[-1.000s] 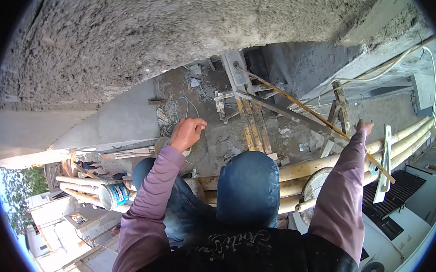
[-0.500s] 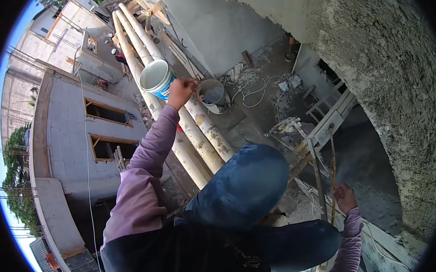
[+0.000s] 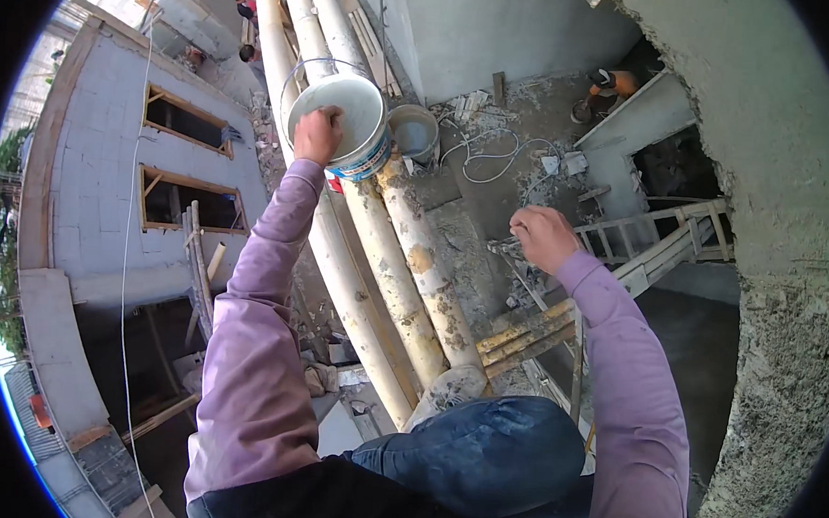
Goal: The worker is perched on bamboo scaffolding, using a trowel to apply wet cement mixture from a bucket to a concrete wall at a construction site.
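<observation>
My left hand (image 3: 318,134) is raised and grips the rim of a white bucket (image 3: 347,115) that has a blue band and a wire handle. The bucket rests against the top of thick pale wooden poles (image 3: 391,267) that run down below me. My right hand (image 3: 542,238) is closed in a fist over the drop, and a small grey tool tip shows at its left side; what kind of tool it is I cannot tell. Both arms are in purple sleeves, and my knee in blue jeans (image 3: 489,455) is bent beneath them.
A rough plastered wall (image 3: 783,203) fills the right side. Far below are a second bucket (image 3: 414,132), loose cables, rubble and a person in orange (image 3: 611,82). A wooden ladder frame (image 3: 664,239) lies to the right, and a grey block building (image 3: 101,158) stands to the left.
The view has swung from the wall overhead down to the ground. My left hand has taken hold of the white bucket and lifted it closer. My right hand has moved up.
</observation>
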Available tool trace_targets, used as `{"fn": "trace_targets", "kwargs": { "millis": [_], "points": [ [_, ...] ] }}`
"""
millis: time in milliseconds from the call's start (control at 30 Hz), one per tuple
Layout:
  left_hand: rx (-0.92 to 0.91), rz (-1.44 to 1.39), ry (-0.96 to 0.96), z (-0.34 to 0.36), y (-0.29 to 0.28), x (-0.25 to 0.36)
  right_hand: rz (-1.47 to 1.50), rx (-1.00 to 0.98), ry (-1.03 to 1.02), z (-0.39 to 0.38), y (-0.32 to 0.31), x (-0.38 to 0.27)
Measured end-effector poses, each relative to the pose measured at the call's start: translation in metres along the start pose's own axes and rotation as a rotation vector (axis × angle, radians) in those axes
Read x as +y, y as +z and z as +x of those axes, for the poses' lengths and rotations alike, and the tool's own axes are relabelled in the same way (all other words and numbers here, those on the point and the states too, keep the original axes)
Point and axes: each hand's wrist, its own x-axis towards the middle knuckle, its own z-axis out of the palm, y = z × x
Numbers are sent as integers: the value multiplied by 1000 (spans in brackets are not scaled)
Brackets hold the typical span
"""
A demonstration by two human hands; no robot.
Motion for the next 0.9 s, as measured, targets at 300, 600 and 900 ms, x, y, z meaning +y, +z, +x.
{"fn": "trace_targets", "kwargs": {
  "millis": [300, 600, 900],
  "points": [
    [0, 34, -255, -3, -4, 11, -136, 211, -349, 240, 59, -137],
    [88, 39, -291, -18, -13, -4, -377, -242, -49, 304, 102, -173],
    [57, 92, -249, -7, 0, -14, -172, 259, -118, 305, 141, -158]
  ]
}}
